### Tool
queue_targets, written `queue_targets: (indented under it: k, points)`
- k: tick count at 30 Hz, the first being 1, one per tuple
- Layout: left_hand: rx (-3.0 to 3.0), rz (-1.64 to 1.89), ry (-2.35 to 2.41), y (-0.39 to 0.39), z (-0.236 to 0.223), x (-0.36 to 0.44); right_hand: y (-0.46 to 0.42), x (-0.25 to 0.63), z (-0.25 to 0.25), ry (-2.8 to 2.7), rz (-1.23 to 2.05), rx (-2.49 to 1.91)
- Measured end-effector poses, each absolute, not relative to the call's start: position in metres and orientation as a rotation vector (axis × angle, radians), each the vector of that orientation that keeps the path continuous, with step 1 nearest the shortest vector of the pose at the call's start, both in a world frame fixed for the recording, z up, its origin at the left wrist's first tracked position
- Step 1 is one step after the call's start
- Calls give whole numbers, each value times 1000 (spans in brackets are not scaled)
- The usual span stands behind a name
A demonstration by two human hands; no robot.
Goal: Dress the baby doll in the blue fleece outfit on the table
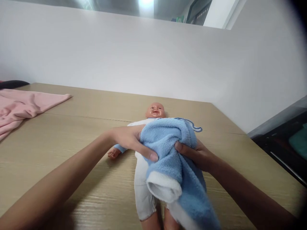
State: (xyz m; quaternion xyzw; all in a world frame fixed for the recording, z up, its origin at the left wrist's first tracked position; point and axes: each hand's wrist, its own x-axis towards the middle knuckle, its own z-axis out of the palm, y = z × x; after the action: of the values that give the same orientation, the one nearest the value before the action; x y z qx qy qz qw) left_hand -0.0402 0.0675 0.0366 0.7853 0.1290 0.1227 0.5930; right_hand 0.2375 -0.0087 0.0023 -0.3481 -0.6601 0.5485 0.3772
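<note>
Bunched over a baby doll (143, 179) is a fluffy blue garment with white cuffs (165, 159), which looks like baby trousers. My left hand (134, 140) grips its left side, thumb on top and the other fingers hidden under the cloth. On the opposite side my right hand (195, 155) pinches the fabric, its thumb pressed into a fold. One leg opening faces me, while the other leg hangs down to the right, slightly blurred. A blue cord (197, 128) trails from the top edge. Dressed in white with blue cuffs, the doll lies on its back, head away from me.
A pink cloth (21, 110) lies crumpled at the left of the wooden table (96, 191). Behind the table rises a white wall (134, 54). A dark chair-like object (283, 143) stands beyond the right edge, and another dark rounded shape (14, 84) shows at the far left.
</note>
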Motion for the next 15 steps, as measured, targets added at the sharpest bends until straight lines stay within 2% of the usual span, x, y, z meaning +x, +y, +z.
queue_targets:
  k: [5, 10, 15]
  points:
    - [1828, 486, 454, 79, 33, -58, -4, 246, 6, -2030, 1484, -844]
    - [1774, 210, 346, 67, 37, -49, -4, 249, 15, -2165, 1572, -729]
    - [1683, 123, 236, 56, 33, -37, -11, 248, 17, -2016, 1447, -772]
